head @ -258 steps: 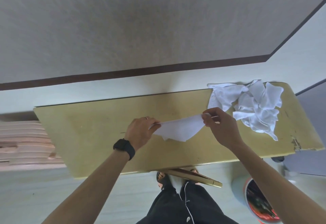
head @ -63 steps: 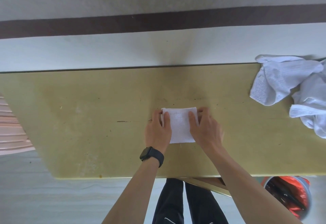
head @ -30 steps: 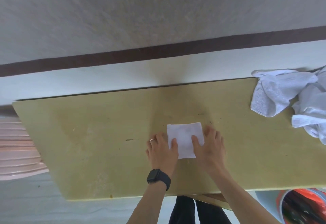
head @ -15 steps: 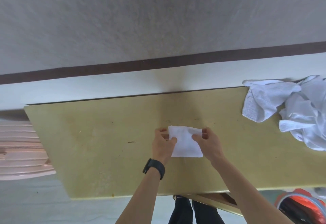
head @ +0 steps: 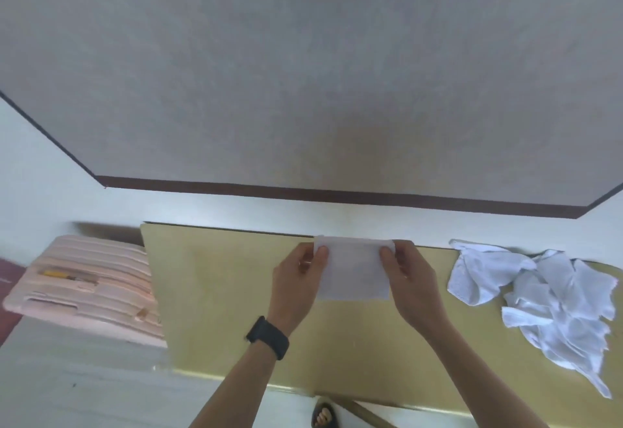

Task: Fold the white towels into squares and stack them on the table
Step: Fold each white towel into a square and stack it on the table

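A small folded white towel (head: 354,269) hangs in the air above the middle of the yellow-green table (head: 219,293). My left hand (head: 298,281) pinches its upper left corner, and my right hand (head: 409,276) pinches its upper right corner. The towel is a neat rectangle, held off the tabletop. A heap of crumpled white towels (head: 546,299) lies on the right part of the table, apart from both hands.
A pink ribbed case (head: 87,286) lies on the floor left of the table. The wall with a dark baseboard (head: 337,195) runs behind the table. A sandalled foot (head: 323,416) shows below the front edge.
The folded towel lay flat under both hands a second ago; both hands have since pinched its top corners and lifted it off the table. The view has swung to the left.
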